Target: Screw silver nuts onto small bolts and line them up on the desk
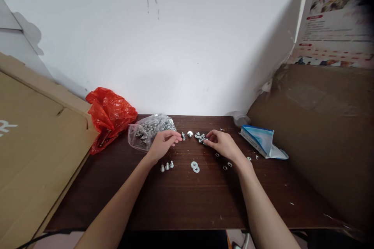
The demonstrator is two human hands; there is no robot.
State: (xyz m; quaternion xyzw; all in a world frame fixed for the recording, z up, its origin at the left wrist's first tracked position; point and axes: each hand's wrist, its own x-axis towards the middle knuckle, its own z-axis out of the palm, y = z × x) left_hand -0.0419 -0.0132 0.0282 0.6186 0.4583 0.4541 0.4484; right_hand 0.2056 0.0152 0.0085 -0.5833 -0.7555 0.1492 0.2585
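Note:
My left hand (165, 144) is beside a small upright bolt assembly (183, 136), fingertips close to it; whether they touch it cannot be made out. At the right, my right hand (220, 142) has its thumb and fingers at a small cluster of metal fasteners (201, 137). Between the hands stands a round-topped metal piece (190, 134). Nearer to me, several bolts (167, 166) stand in a short row on the left. Overlapping flat washers (194, 166) lie in the middle, and hex nuts (229, 164) lie by my right wrist.
A clear bag of fasteners (154, 126) and a red plastic bag (109, 113) are at the back left of the dark table (187, 206). A blue-and-white packet (261, 140) lies at the right. Cardboard (315, 124) flanks both sides; a white wall stands behind.

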